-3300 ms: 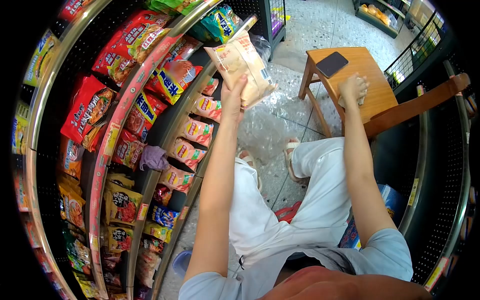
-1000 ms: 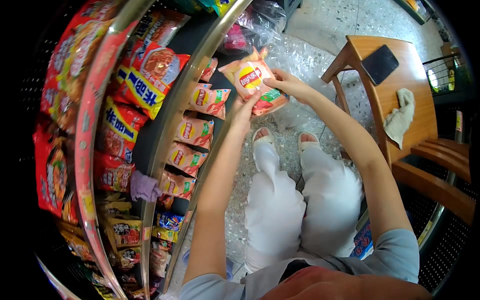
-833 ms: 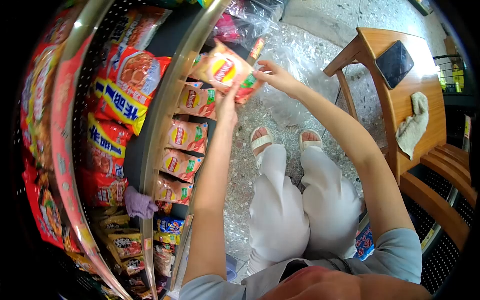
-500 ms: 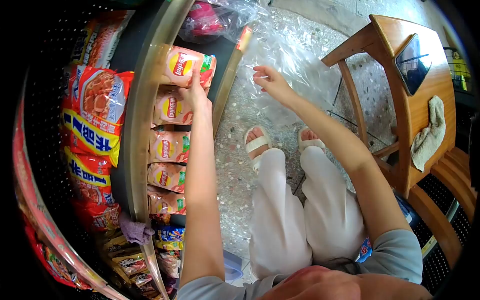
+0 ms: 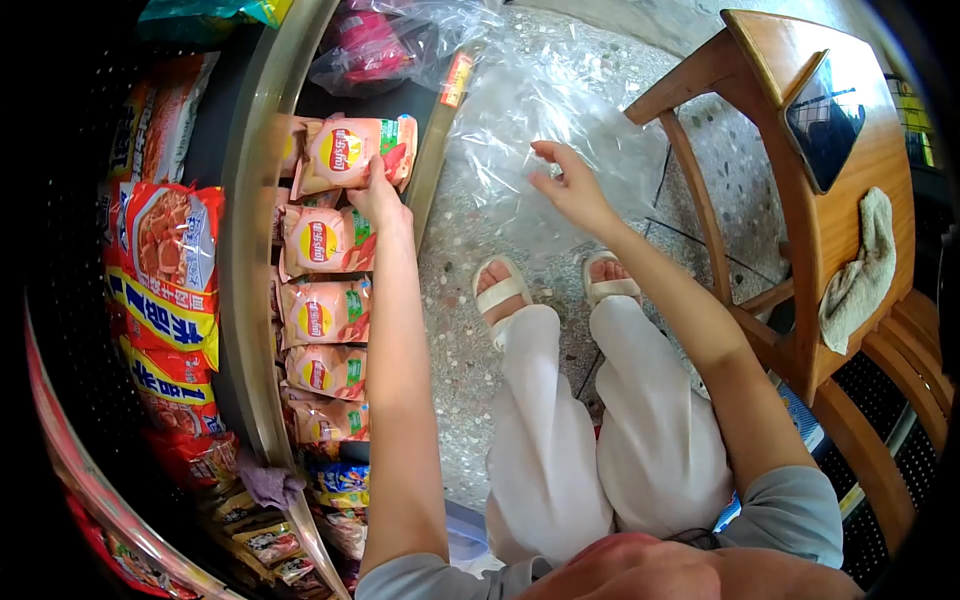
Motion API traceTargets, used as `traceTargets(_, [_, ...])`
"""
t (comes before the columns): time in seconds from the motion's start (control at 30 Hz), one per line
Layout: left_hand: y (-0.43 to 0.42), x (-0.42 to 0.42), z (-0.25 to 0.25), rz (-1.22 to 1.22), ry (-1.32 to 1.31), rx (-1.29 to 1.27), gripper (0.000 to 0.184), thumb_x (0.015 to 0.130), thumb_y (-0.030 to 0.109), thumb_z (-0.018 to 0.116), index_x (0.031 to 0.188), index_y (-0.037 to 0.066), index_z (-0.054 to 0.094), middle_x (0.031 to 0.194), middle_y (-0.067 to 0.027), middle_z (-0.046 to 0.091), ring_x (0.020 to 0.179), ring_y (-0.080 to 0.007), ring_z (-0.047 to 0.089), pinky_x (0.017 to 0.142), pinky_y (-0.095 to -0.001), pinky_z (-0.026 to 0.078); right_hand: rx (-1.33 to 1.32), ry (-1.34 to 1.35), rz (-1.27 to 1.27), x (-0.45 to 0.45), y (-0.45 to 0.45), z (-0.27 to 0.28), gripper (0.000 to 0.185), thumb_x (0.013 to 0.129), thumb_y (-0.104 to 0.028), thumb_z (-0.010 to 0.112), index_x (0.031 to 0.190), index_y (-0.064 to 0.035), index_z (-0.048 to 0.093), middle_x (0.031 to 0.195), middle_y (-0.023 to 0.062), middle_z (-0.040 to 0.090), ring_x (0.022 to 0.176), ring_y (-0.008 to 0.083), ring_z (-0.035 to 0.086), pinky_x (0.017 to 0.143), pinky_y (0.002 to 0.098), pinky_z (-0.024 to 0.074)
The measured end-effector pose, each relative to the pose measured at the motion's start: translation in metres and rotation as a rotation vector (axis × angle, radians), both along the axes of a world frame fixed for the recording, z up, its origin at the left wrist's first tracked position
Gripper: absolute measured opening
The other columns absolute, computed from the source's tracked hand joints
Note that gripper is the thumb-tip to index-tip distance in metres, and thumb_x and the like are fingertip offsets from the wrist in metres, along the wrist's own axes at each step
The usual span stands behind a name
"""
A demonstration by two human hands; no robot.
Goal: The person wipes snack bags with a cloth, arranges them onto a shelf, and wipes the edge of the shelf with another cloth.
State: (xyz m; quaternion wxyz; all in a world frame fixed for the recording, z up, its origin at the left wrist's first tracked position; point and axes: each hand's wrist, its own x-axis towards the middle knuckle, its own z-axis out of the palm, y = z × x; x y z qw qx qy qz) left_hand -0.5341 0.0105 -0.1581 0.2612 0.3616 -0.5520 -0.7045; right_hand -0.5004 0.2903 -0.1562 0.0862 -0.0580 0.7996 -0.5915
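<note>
A pink Lay's chip bag (image 5: 340,152) stands at the far end of a row on the shelf. My left hand (image 5: 381,200) grips its near right side, with the thumb over the front and the other fingers mostly hidden. More Lay's bags (image 5: 322,312) line up below it on the same shelf, and others show partly behind them. My right hand (image 5: 572,188) hangs over the floor with fingers bent and apart, holding nothing. Beneath and beyond it is a large clear plastic bag (image 5: 540,130); whether they touch I cannot tell.
Red instant noodle packs (image 5: 165,270) fill the upper shelf at left. A purple cloth (image 5: 270,485) hangs on the shelf edge. Pink items in clear wrap (image 5: 370,48) sit at the shelf's far end. At right, a wooden stool (image 5: 775,110) carries a tablet (image 5: 825,120) and a towel (image 5: 860,270).
The view has shifted, and the shelf appears further left. My left hand keeps hold of the chip bag, with another bag now visible behind it. My right hand's fingers have curled slightly.
</note>
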Motion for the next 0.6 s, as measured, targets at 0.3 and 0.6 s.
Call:
traceTargets(0.3, [0.049, 0.006, 0.051, -0.144, -0.197, -0.983, 0.082, 0.081, 0.015, 0.073, 0.141, -0.008, 0.023, 0.141, -0.0308, 0.028, 0.124, -0.0378, 0.043, 0.102, -0.0443, 0.041, 0.84, 0.205, 0.046, 0.016, 0.027, 0.0, 0.113, 0.065, -0.042, 0.082, 0.151, -0.0114, 0.016, 0.147, 0.0291, 0.025, 0.126, 0.0437, 0.041, 0.097, 0.0494, 0.0384])
traceTargets(0.6, [0.065, -0.107, 0.072, -0.509, -0.445, -1.54, 0.107, 0.072, 0.021, 0.08, 0.151, 0.009, 0.009, 0.146, -0.032, 0.016, 0.115, -0.0487, 0.049, 0.092, -0.0501, 0.047, 0.735, -0.197, 0.08, 0.008, 0.025, -0.051, 0.122, 0.069, -0.031, 0.081, 0.151, -0.0054, -0.006, 0.12, 0.0302, 0.052, 0.089, 0.043, 0.062, 0.072, 0.0468, 0.0521])
